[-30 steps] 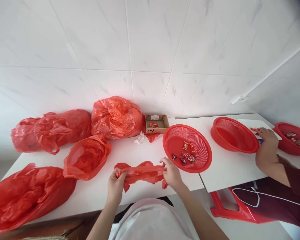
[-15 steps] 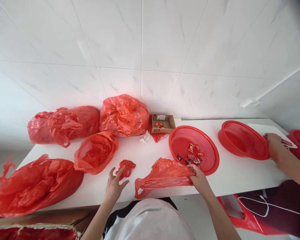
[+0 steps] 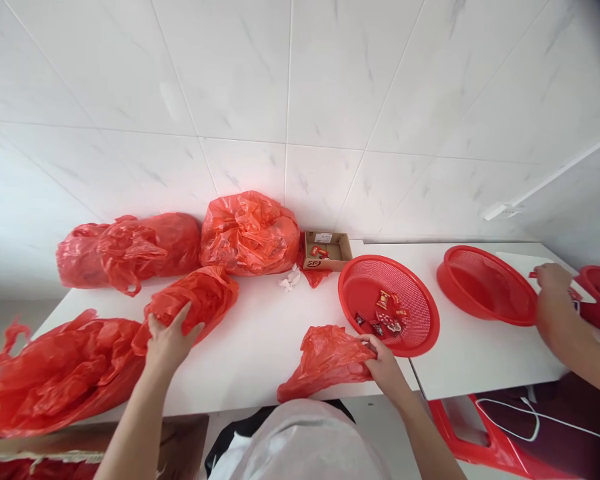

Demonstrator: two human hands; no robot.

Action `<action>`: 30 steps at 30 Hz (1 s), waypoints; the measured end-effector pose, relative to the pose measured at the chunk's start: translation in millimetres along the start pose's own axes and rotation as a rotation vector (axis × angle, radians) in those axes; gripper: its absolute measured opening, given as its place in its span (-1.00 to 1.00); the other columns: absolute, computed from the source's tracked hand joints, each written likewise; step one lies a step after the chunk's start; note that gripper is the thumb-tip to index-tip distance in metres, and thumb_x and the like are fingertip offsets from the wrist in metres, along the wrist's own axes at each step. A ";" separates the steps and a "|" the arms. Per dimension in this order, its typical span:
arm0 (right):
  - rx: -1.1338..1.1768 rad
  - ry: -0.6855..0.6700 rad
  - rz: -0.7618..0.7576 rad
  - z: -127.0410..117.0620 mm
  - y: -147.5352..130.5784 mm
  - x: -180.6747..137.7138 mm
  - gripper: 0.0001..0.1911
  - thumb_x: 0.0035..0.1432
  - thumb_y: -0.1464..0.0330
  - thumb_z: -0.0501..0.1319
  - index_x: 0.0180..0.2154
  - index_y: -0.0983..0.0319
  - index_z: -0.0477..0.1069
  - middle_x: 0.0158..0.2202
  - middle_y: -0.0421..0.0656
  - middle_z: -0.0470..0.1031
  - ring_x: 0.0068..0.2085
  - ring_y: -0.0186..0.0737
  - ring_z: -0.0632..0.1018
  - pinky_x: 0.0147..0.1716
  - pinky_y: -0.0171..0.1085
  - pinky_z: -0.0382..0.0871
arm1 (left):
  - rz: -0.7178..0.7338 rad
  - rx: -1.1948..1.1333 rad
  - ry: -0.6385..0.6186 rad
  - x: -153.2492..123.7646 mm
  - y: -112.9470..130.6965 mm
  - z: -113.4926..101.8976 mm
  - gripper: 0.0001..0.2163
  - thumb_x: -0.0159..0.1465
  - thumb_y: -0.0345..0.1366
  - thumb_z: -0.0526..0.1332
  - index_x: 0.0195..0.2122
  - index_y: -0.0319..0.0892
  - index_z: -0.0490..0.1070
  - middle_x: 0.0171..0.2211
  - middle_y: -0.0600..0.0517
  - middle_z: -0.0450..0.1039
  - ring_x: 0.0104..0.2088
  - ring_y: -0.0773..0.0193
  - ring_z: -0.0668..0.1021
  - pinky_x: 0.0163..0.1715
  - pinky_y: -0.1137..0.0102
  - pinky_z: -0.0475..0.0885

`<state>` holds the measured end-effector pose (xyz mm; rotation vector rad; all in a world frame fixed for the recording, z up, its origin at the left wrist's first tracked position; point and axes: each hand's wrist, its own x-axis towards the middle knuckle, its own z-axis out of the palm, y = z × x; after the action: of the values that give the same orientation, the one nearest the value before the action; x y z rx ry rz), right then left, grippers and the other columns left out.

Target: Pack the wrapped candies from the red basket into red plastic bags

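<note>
My left hand rests at the near side of an open-topped red plastic bag full of crumpled red film; its fingers are spread and I see nothing held between them. In my right hand the edge of a thin red plastic bag is pinched, and the bag trails left over the white table. Just behind that hand stands a red perforated basket, with several small wrapped snacks lying at its bottom.
Knotted red bags line the wall, and a loose red bag lies at left. A small cardboard box with red packets and white scraps sit mid-table. Rightward, another person's hand is beside a second red basket.
My left hand has swung left from the small crumpled red bag to the open-topped bag; the small one no longer lies on the table. My right hand shifted slightly left with its bag.
</note>
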<state>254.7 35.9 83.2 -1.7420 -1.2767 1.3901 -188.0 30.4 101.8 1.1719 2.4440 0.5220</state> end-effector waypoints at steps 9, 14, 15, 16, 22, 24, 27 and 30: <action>0.404 0.148 -0.057 48.6 -35.4 9.1 -0.54 -0.07 0.37 0.17 -0.05 0.16 0.23 -0.08 -0.08 0.48 -0.22 -0.17 0.56 -0.34 -0.26 0.45 | 0.838 -0.194 0.008 -119.7 96.3 91.2 -0.82 0.31 -0.19 0.16 -0.19 -0.06 0.52 0.24 -0.12 0.15 0.25 -0.06 0.28 0.11 0.05 0.36; 0.505 0.078 -0.036 73.2 -37.3 -1.2 -0.53 -0.06 0.41 0.18 -0.04 0.14 0.23 -0.26 -0.19 0.50 -0.37 -0.28 0.51 -0.42 -0.34 0.36 | 0.775 0.025 -0.143 -109.8 103.7 156.9 -0.80 0.33 -0.31 0.09 -0.16 -0.12 0.52 0.22 -0.12 0.27 0.26 -0.09 0.27 0.19 -0.03 0.23; 0.481 0.026 -0.038 72.0 -35.1 -4.4 -0.51 -0.06 0.43 0.16 -0.02 0.13 0.25 -0.29 -0.22 0.50 -0.41 -0.31 0.48 -0.45 -0.37 0.32 | 0.707 0.070 -0.163 -96.1 97.9 158.4 -0.78 0.33 -0.34 0.07 -0.15 -0.14 0.50 0.14 -0.14 0.36 0.19 -0.05 0.36 0.18 0.00 0.24; 0.436 -0.047 -0.044 68.5 -32.3 -7.7 -0.49 -0.08 0.46 0.14 -0.01 0.12 0.28 -0.31 -0.24 0.50 -0.44 -0.34 0.46 -0.47 -0.38 0.28 | 0.646 0.101 -0.174 -81.4 90.0 156.5 -0.75 0.33 -0.37 0.04 -0.11 -0.18 0.49 0.04 -0.17 0.43 0.09 -0.02 0.46 0.14 0.02 0.29; -0.063 -0.484 0.029 16.3 -15.7 -13.8 -0.59 -0.10 0.52 0.07 -0.24 0.22 0.58 -0.40 -0.23 0.51 -0.57 -0.45 0.30 -0.58 -0.41 0.09 | 0.484 0.215 -0.338 -32.2 33.3 120.3 -0.71 0.23 -0.49 0.02 -0.17 -0.23 0.51 -0.05 -0.20 0.43 -0.28 0.07 0.60 -0.25 0.22 0.47; -0.199 -0.423 0.015 -5.2 -12.2 -3.7 -0.61 -0.04 0.47 0.12 -0.17 0.21 0.58 -0.31 -0.19 0.56 -0.51 -0.39 0.41 -0.55 -0.41 0.19 | 0.530 0.218 -0.466 -40.5 24.1 112.3 -0.65 0.12 -0.55 0.11 -0.13 -0.13 0.53 -0.08 -0.08 0.46 -0.27 0.17 0.61 -0.22 0.34 0.46; -0.343 -0.245 -0.053 -37.3 -6.7 25.7 -0.61 0.13 0.29 0.16 -0.01 0.16 0.50 -0.08 -0.11 0.55 -0.21 -0.20 0.55 -0.33 -0.33 0.39 | 0.554 0.162 -0.583 -65.6 25.3 106.9 -0.45 0.08 -0.60 0.07 0.06 0.01 0.44 0.10 -0.03 0.35 -0.22 0.30 0.60 -0.17 0.43 0.44; -0.511 0.018 -0.027 -60.2 3.2 66.2 -0.60 0.23 0.18 0.10 0.03 0.17 0.45 0.03 -0.02 0.48 0.01 -0.07 0.50 -0.12 -0.23 0.37 | 0.522 0.020 -0.644 -90.5 38.4 106.6 -0.43 0.14 -0.56 -0.01 0.14 0.03 0.35 0.29 -0.03 0.10 -0.32 0.40 0.57 -0.20 0.42 0.45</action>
<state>313.1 102.8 71.8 -2.0426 -1.7489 1.0880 -58.7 -1.6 44.5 1.6786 1.6046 0.2013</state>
